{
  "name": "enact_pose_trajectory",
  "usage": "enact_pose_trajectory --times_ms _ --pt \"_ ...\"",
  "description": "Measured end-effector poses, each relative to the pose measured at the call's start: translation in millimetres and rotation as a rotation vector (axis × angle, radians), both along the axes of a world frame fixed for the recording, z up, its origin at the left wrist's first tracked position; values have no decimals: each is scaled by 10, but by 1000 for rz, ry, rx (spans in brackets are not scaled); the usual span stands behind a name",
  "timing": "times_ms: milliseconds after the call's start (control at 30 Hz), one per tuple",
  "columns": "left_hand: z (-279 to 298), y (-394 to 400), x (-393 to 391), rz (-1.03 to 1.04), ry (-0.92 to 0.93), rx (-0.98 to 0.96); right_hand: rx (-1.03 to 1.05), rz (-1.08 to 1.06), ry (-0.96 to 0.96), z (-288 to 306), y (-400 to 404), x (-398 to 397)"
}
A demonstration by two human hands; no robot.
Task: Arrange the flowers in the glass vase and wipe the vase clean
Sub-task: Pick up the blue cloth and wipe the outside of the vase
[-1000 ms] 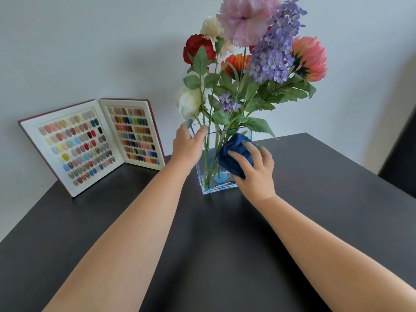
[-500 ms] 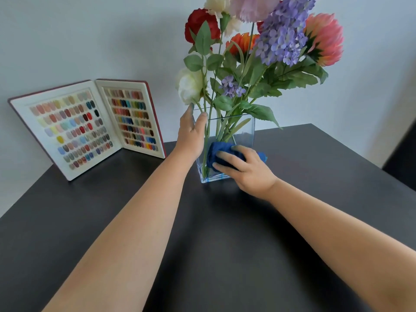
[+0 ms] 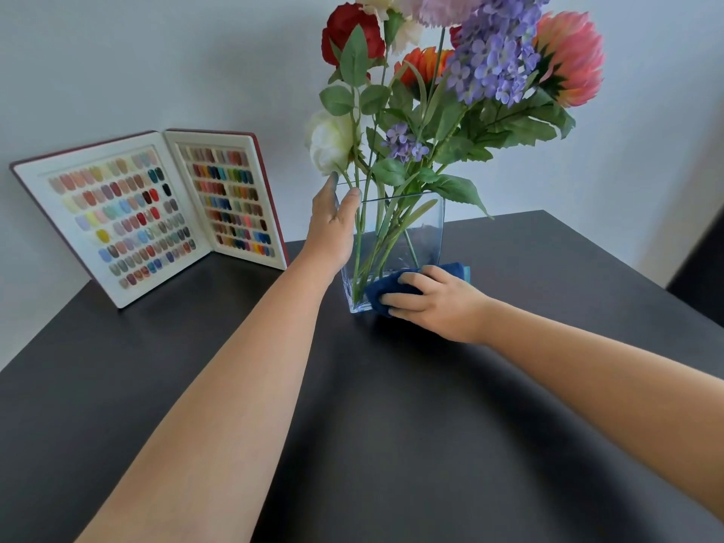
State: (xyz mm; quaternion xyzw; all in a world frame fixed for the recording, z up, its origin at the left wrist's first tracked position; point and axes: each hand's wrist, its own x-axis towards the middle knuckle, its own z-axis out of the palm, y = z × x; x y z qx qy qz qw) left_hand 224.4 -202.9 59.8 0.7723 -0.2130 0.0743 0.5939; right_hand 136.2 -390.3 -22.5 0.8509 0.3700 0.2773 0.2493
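Item: glass vase (image 3: 407, 233), square-sided and clear, standing upright on the dark table (image 3: 391, 425) toward the far edge, roughly midway along it. Contents: flowers (image 3: 462, 72) of mixed colour, red, white, orange, pink and purple, their green stems running down inside the glass to the base. The arranging appears done; the wiping step is in hand.

Left hand (image 3: 333, 225): bracing the vase at its upper left corner, thumb lying on the near face just under the rim, the other fingers apart and wrapping the left side. The hold is steadying the glass, not lifting it.

Right hand (image 3: 435, 301): pressing a blue cloth (image 3: 386, 293) against the lower part of the near face, close to the table surface. Its fingers (image 3: 403, 297) are lying together, closed over the bunched cloth. A fold of the cloth is showing past the vase's right corner.

Other item: an open book of colour swatches (image 3: 156, 213), leaning against the wall at the far left of the table, well apart from the vase.

Next move, as judged: carrying the cloth up or round to the faces not yet covered, with the left hand holding firm, since the top-heavy bunch could be tipping the vase under sideways pressure.
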Motion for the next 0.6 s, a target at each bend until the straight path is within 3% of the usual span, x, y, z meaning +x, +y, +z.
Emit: enact_pose_trajectory --times_ms 200,600 --pt "14 -11 -26 3 9 -15 20 -14 -64 -34 -288 -68" --pt "4 -24 0 23 7 -15 145 79 -27 -93 527 133"
